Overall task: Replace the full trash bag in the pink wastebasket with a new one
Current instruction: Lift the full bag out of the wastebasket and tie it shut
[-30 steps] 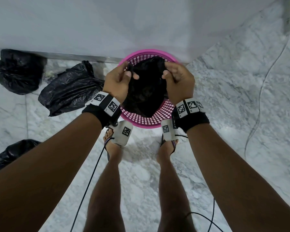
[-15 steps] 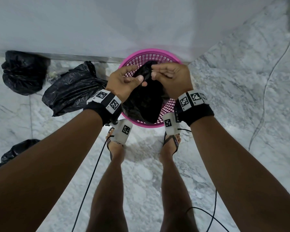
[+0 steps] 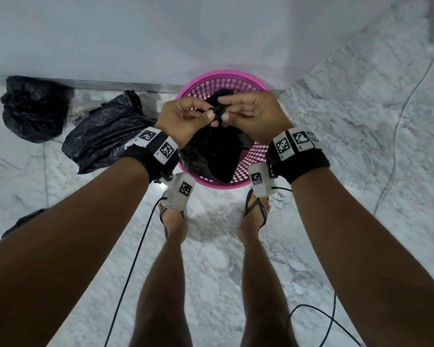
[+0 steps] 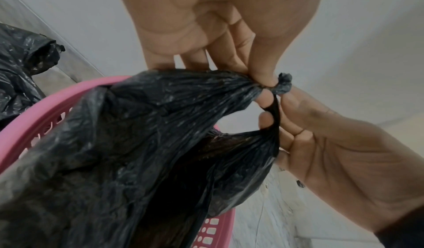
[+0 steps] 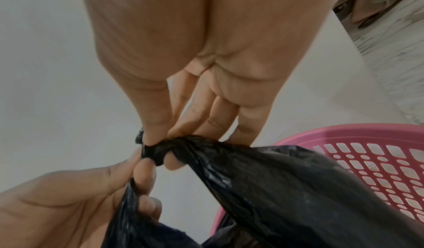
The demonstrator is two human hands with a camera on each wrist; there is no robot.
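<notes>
The pink mesh wastebasket stands on the marble floor against the white wall, just ahead of my feet. A black trash bag hangs over its opening, with its top gathered into thin twisted strands. My left hand and right hand meet above the basket, and each pinches those strands. In the left wrist view my left hand pinches the bag beside a small knot, with the right hand's fingers on a strand. In the right wrist view my right hand pinches the bunched plastic beside the basket.
A tied black bag and a crumpled black bag lie left of the basket by the wall. Another black bag shows at the far left. A thin cable runs over the floor at right. My sandalled feet stand close to the basket.
My hands came together from either side of the bag's mouth to the middle. The wide open top is now gathered into a pinched bunch.
</notes>
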